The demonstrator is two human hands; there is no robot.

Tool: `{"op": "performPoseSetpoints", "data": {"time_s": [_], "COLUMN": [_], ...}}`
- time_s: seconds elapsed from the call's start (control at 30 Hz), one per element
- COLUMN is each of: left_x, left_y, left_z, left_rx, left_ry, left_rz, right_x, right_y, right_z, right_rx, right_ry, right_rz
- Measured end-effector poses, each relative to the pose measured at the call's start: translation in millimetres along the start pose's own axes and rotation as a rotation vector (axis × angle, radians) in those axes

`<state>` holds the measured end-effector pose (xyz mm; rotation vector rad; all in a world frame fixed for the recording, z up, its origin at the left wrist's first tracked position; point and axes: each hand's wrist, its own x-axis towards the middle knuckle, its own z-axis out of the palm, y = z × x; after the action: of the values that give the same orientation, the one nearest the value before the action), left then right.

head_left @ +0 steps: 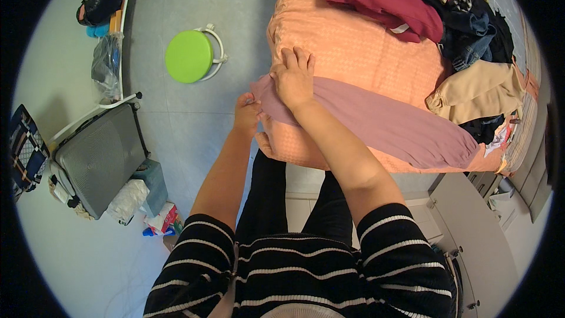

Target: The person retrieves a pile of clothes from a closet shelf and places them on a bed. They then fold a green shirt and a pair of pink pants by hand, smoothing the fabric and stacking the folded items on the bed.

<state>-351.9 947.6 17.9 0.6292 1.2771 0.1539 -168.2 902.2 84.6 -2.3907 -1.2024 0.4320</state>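
A mauve garment lies as a long strip across the near part of a bed with an orange cover. Its exact kind cannot be made out. At its left end, by the bed's edge, my left hand is closed, with the fingers pinching the cloth. My right hand rests palm down across the same end, fingers stretched out past the garment onto the cover. The strip's other end reaches toward the bed's right side.
A heap of clothes, with a dark red garment and beige one, covers the bed's far right. A green stool stands on the grey floor. A grey suitcase leans at the left. A white cabinet door stands lower right.
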Motion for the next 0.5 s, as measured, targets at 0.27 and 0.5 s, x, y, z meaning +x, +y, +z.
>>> {"op": "performPoseSetpoints", "data": {"time_s": [0.27, 0.5], "left_x": [-3.9, 12.2], "left_y": [25.9, 12.9], "left_z": [36.8, 19.0], "left_rx": [-0.097, -0.191], "left_ry": [-0.064, -0.266], "left_rz": [-0.039, -0.200], "right_x": [0.0, -54.3], "right_y": [2.0, -13.9], "right_z": [0.1, -6.0], "right_rx": [-0.055, -0.059], "right_ry": [-0.042, -0.073], "right_rz": [-0.016, -0.316]}}
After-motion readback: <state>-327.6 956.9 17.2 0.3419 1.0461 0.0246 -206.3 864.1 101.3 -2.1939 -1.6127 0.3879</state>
